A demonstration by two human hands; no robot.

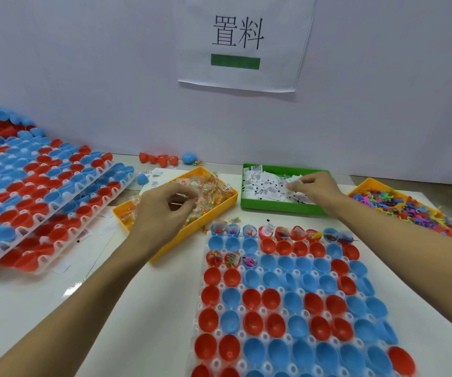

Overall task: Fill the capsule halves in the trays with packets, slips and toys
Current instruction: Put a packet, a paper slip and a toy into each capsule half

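Both grips pinched: left hand (pixel 162 205) on packets (pixel 206 191), right hand (pixel 314 186) on slips (pixel 268 186).

Red and blue capsule halves (pixel 287 303) sit open-side up in a white tray (pixel 203 317).
Packets (pixel 208 197) at 11 o'clock, slips (pixel 265 186) at 12, toys (pixel 409 208) at 2.

— How is the light in here?
— Bright, even and cool, falling from overhead. Shadows stay faint and soft beneath the left hand (pixel 162 210) and along the yellow tray (pixel 214 213). A small white glare patch sits on the glossy table (pixel 72 288).

— And the picture quality?
— Soft all over, with a smeared, compressed look. The wide lens bows the edges: the stacked trays (pixel 42 191) at left fan outward, and the near capsule halves (pixel 273 346) stretch large. The printed slips (pixel 268 186) blur to illegibility; the wall sign (pixel 237 42) reads clearly.
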